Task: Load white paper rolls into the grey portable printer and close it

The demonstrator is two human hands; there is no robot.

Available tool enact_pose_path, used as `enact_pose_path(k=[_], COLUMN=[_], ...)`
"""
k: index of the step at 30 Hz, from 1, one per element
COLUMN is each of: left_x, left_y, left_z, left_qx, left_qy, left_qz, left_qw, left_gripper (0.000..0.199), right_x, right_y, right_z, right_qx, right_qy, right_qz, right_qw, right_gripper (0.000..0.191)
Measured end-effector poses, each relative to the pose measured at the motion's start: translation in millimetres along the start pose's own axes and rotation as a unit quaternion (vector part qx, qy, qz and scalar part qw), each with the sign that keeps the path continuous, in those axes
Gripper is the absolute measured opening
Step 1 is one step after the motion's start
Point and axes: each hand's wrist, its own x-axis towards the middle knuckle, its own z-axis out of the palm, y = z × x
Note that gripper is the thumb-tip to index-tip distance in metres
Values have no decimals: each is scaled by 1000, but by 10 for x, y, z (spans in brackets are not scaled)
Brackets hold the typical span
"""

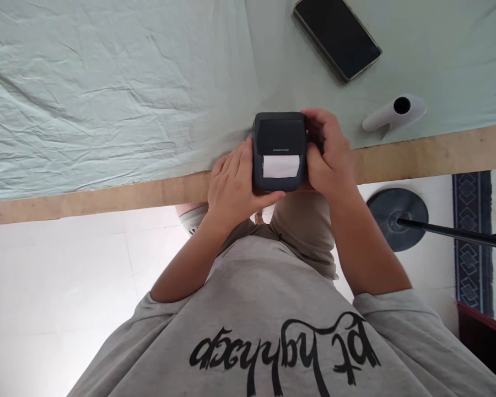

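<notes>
A small black portable printer (pixel 279 134) sits at the near edge of the cloth-covered table, directly in front of my body. White paper (pixel 281 166) shows in the slot on its near half. My left hand (pixel 236 182) is pressed along the printer's left side, fingers together, with the thumb reaching under its near edge. On the opposite side, my right hand (pixel 331 151) grips the printer with bent fingers at the far right corner and the thumb lower down. The fingertips of the right hand are partly hidden behind the printer.
A dark smartphone (pixel 338 36) lies at the back right. Nearer stands a white handheld device with a dark round opening (pixel 394 113). A wooden strip (pixel 149 194) borders the pale green cloth (pixel 119 88). On the floor to the right is a round black stand base (pixel 398 207).
</notes>
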Motion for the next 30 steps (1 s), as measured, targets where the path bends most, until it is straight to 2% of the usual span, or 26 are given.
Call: enact_pose_path(k=[12, 19, 25, 30], left_x=[-32, -14, 3, 1], left_y=[-29, -44, -67, -89], left_z=[-14, -91, -157, -155], left_qx=[-1, -20, -41, -52], left_qy=[5, -6, -22, -20], left_qz=[-7, -9, 6, 4], left_qw=[1000, 1000, 999, 998], left_gripper=[110, 109, 107, 105], right_x=[-4, -3, -13, -16], right_y=[-26, -79, -21, -32], right_z=[-11, -44, -91, -104], right_qx=[23, 34, 53, 58], right_qy=[6, -1, -33, -35], right_qz=[6, 19, 3, 16], right_qw=[1000, 999, 998, 998], right_gripper=[42, 41, 56, 55])
